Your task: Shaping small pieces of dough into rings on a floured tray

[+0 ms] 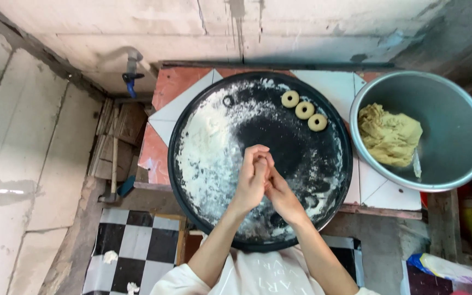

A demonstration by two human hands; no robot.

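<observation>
Pressed palm to palm, both hands meet over the middle of the round black tray: the left hand lies over the right hand, fingers pointing to the far side. Each grip is closed against the other; whatever sits between the palms is hidden, so I cannot tell what they hold, though it may be a small piece of dough. Both forearms reach in from the near edge, above a white shirt.

From the head view, the tray rests on a tiled tabletop of white and reddish tiles. White flour covers the left half of the tray and thins toward the right. On the far right part of the tray lie 3 dough rings in a slanting row, close together, well apart from the hands.

Right of the tray, just beside its rim, stands a grey metal bowl with a lump of yellowish dough against its left wall. On the far left a blue-handled tap juts from the wall. At near left a black-and-white chequered cloth lies on the floor.
</observation>
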